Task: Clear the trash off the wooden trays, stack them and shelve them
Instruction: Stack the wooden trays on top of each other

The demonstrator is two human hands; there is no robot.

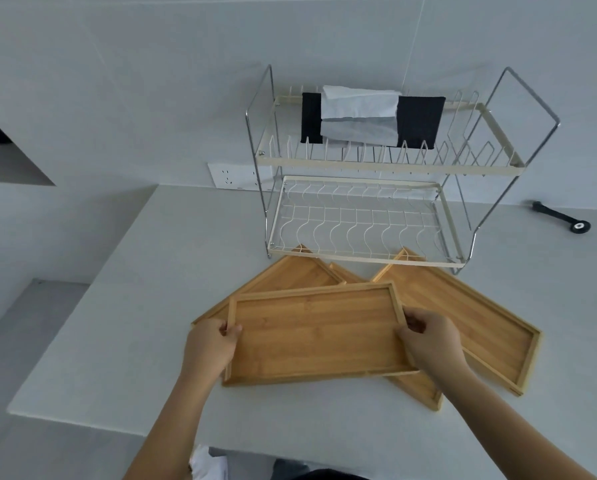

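The left hand (210, 344) grips the left short rim of the top tray (316, 332); its fingers (233, 330) curl narrowly over the rim edge. Beyond these fingers, a second tray (290, 271) lies angled on the white table (117, 323), partly under the top tray. The right hand (428, 341) holds the opposite short rim, thumb pressed inside the rim. Right of the right hand's fingers, a third tray (480, 320) lies diagonally, its near corner passing beneath the held tray. Farther beyond both hands stands a two-tier wire rack (359, 223); its lower tier shows bare wire, and black and white cloths (359, 112) hang on its upper tier.
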